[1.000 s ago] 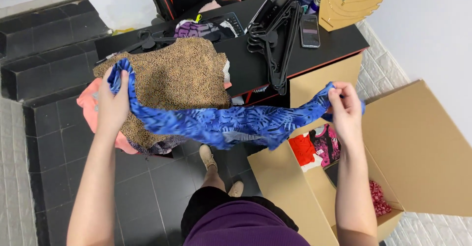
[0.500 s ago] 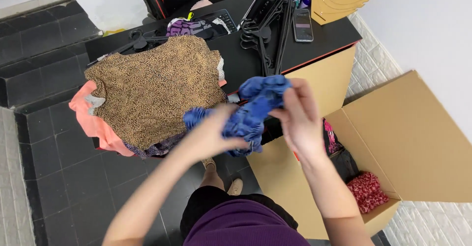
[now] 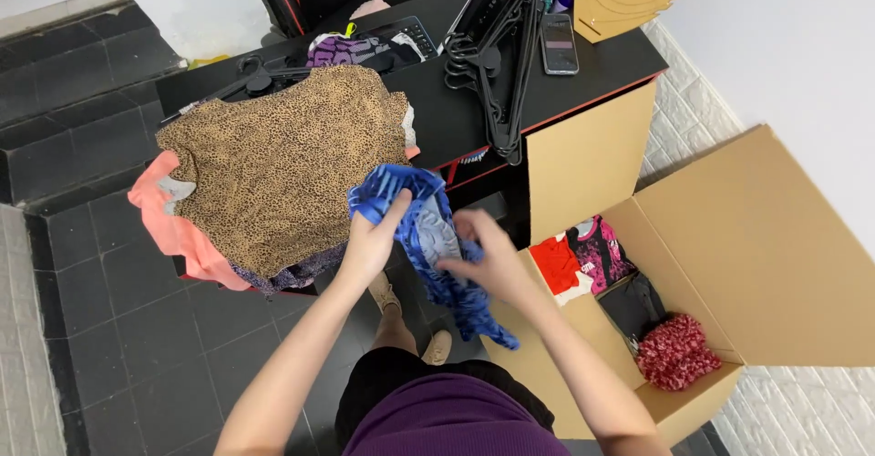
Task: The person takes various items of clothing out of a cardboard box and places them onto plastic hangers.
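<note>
Two hands are bunched up on one blue patterned garment [image 3: 428,237], held in the air in front of the person, just off the near edge of the black desk [image 3: 456,119] and above the dark tiled floor [image 3: 118,328]. Left hand [image 3: 372,242] has its fingers curled into the top of the fabric, and the right hand [image 3: 483,256] is closed on the middle of it, with the rest dangling down toward the feet. Just to the right sits an open cardboard box [image 3: 729,237] with red, pink and dark clothes plus a fuzzy red thing inside. Farther out on the desk there's a leopard print top [image 3: 283,155] lying over a coral piece [image 3: 182,233], then a bundle of black hangers [image 3: 497,64] and a phone [image 3: 558,44].
</note>
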